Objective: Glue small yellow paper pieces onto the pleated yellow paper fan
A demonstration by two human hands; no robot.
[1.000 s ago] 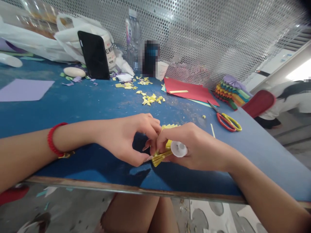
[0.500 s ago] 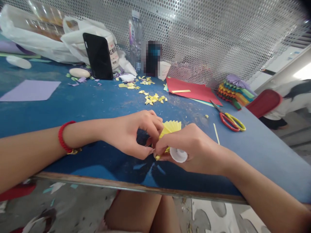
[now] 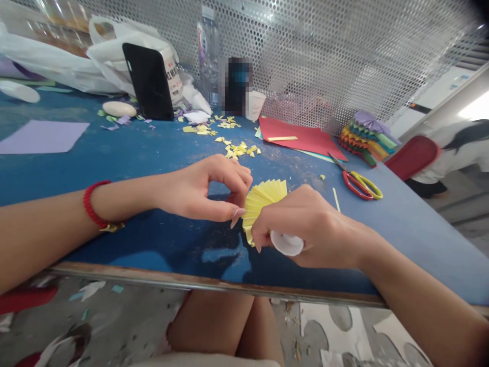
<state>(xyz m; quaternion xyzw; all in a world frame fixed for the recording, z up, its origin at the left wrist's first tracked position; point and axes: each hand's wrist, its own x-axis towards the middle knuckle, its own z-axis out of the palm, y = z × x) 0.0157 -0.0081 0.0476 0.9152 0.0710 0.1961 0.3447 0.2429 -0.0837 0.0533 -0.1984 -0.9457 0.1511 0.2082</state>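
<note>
- Head view: a yellow pleated paper fan [image 3: 266, 196] lies between both hands on a blue table [image 3: 171, 148]; the right hand hides its lower right part.
- Right hand [image 3: 315, 221]: curled around a white container [image 3: 287, 245]; only its round end shows.
- Left hand [image 3: 208, 191]: thumb and bent fingers at the fan's left edge; I cannot tell whether they pinch it.
- Behind, a dark upright item [image 3: 237, 86] is blurred into pixels; at upper left, a clear container [image 3: 74, 23] is cut off.
- A second ago the pleats were bunched; now they spread wide, and the left hand sits farther from the front edge.
- Textures: crisp folds, scuffed tabletop, red braided bracelet [image 3: 90, 204], crinkled plastic bag [image 3: 49, 66], perforated metal panel [image 3: 305, 41].
</note>
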